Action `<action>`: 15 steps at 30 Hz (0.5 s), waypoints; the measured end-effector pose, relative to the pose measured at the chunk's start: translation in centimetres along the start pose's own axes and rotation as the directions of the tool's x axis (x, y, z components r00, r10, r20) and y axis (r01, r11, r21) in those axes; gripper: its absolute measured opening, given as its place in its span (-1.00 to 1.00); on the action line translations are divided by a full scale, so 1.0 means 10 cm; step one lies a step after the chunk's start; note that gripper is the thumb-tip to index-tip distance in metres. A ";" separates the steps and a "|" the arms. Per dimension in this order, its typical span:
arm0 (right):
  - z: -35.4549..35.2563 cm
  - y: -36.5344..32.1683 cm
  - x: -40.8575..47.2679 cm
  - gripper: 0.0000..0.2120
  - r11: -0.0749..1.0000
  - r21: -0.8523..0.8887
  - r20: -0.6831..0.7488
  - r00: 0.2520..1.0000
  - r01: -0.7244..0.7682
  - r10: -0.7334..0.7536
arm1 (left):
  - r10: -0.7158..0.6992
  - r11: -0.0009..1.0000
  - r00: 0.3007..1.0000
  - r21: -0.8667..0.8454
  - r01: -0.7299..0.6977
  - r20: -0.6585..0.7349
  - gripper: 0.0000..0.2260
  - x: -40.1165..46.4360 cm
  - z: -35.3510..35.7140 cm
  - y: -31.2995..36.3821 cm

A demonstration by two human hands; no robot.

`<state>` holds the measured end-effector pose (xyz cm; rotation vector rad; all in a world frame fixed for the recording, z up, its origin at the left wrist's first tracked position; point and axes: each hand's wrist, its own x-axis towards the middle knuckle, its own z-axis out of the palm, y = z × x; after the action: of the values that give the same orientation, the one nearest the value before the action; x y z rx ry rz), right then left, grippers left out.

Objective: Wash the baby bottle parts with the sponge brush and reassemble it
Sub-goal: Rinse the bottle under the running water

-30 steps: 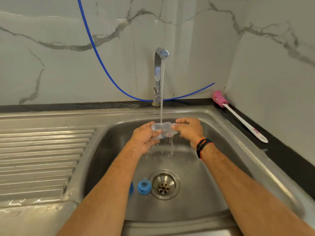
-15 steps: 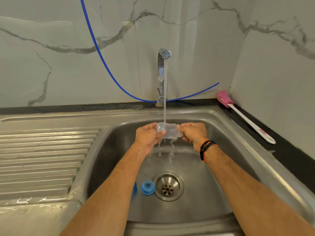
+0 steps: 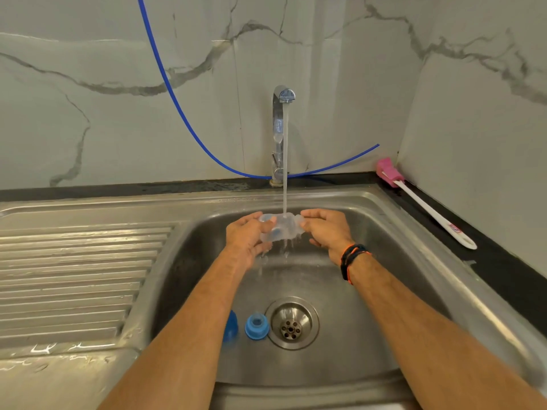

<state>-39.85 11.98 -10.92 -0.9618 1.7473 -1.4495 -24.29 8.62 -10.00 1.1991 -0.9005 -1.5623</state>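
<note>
Clear bottle body (image 3: pixel 279 229), now turned sideways under the tap stream (image 3: pixel 285 173), left hand (image 3: pixel 247 236) and right hand (image 3: pixel 324 229) each gripping an end; rinse continuing, blue collar (image 3: pixel 257 326) waiting near the forearms, sponge brush (image 3: pixel 423 202) untouched right of the hands.

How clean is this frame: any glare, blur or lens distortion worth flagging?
Head view: wide-angle bending curves the sink rim and walls; glare streaks on the wet steel draining board; forearms smear at the bottom edge; the clear bottle under the water stream reads soft.
</note>
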 end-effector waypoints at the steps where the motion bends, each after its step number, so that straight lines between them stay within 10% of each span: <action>1: 0.03 -0.01 -0.01 -0.77 1.000 0.001 0.021 1.000 0.012 -0.012 | -0.001 1.000 1.000 -0.006 0.001 -0.027 -0.65 0.01 -0.03 0.01; 15: -0.13 0.05 0.06 -0.95 0.995 -0.018 -0.037 0.995 -0.096 0.095 | 0.055 0.995 0.991 0.076 -0.065 0.124 -0.64 -0.07 0.09 -0.07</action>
<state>-41.36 12.14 -11.23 -0.8541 1.8118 -1.3996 -25.31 9.54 -10.23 1.1310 -1.0774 -1.5765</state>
